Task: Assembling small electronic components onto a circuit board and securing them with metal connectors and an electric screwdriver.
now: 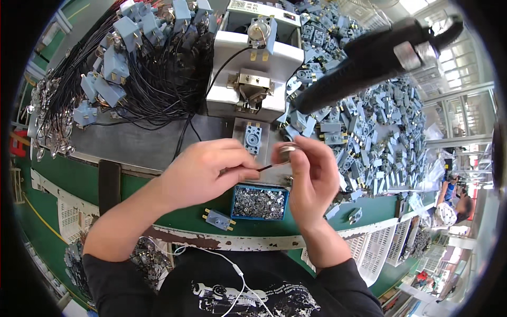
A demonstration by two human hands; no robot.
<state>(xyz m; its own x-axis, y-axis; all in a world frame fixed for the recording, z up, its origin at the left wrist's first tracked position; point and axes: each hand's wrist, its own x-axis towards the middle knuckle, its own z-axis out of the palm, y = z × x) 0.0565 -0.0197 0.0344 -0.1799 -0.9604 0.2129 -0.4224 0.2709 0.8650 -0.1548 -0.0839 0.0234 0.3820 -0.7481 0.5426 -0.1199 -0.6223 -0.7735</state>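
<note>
Looming nearest the camera, a black cylindrical tool (pixel 364 66) is slanting over the bench, apparently being kept raised for easy reach without crowding the work surface. Below, a worker in a black shirt (pixel 174 288) is bringing both hands into close work: the left hand (pixel 208 169) is pinching a thin black wire (pixel 265 168) between thumb and curled fingers, while the right hand (pixel 314 182) is pinching a round metal part (pixel 285 151) between thumb and fingertips. Both pieces are sitting in the space between the hands — probably being held near each other for fine control, though blur is hiding whether they are touching. Just beyond the fingers, a blue-grey block (pixel 253 138) is lying in front of a white press (pixel 232 47). Just below the hands, a blue tray (pixel 259 217) is holding small metal pieces, presumably being placed there for short reaches. To the right, more blocks are lying in a loose heap (pixel 380 127); to the left, wired blocks (pixel 116 66) are bunching together — the two groups likely being kept apart to avoid mixing.
</note>
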